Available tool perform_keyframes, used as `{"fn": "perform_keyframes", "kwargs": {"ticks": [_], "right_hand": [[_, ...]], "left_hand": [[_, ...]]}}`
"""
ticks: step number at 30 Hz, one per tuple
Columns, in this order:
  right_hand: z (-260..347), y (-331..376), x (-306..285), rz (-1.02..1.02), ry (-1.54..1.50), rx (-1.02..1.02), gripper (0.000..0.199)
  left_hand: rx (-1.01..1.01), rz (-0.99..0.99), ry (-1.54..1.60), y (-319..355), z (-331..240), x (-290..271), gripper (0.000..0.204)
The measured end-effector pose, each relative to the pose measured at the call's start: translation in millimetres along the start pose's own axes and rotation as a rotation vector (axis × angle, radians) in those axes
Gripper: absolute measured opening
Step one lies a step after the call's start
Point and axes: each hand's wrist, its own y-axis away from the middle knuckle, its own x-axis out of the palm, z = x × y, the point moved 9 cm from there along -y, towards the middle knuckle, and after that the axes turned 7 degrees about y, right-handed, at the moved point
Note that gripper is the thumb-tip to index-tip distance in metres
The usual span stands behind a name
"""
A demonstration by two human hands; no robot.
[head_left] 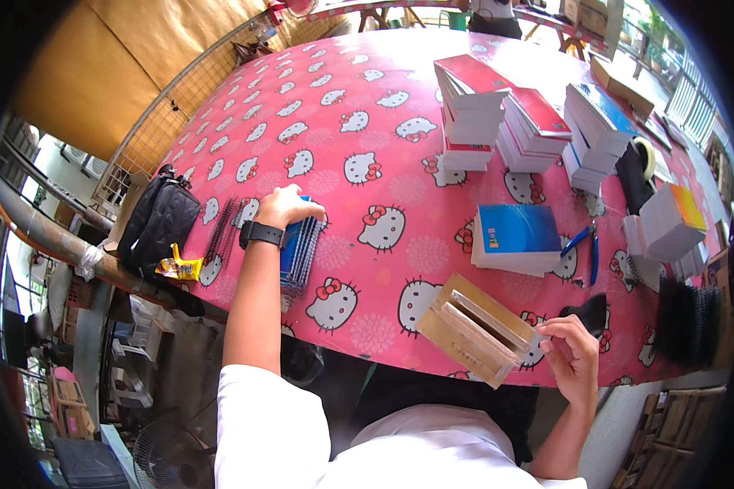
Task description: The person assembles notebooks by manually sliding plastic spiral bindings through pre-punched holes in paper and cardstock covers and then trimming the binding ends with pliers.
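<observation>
My left hand (282,210), with a black watch on its wrist, grips the top end of a stack of blue spiral-bound notebooks (298,251) at the left of the table. Its fingers wrap over the stack's far edge. My right hand (573,349) hovers by the near edge, fingers bent and apart from the thumb, with nothing visible in them. Just left of it lies a slotted wooden block (475,330). Beyond the block sits a pile of loose blue-covered pages (517,234), with blue-handled pliers (583,248) to its right.
Black wire coils (220,232) and a black backpack (159,216) with a yellow packet (179,266) lie at left. Red-covered stacks (473,106), a blue-covered stack (599,122) and a yellow-covered stack (673,220) stand right. Dark coils (687,322) crowd the right edge. A person (495,18) is far off.
</observation>
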Motion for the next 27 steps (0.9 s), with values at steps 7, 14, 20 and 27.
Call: {"fn": "perform_keyframes", "kwargs": {"ticks": [7,14,20,27], "right_hand": [[-3.8,2.6,-2.5,0.01,-0.014,0.01,0.014],[-4.2,4.8,-0.5,0.005,-0.048,-0.023,0.016],[-5.3,-2.6,-4.0,0.019,-0.014,-0.064,0.017],[2.2,-99.5,38.6,0.062,0.318,-0.415,0.023]], "left_hand": [[-0.058,-0.099,0.018,-5.8,9.4,-2.3,0.101],[0.017,0.026,0.08,-26.2,11.9,5.1,0.11],[0.189,0.032,-0.01,-15.6,-9.4,6.6,0.109],[0.341,-0.42,-0.103,36.9,-47.4,-22.1,0.115]]}}
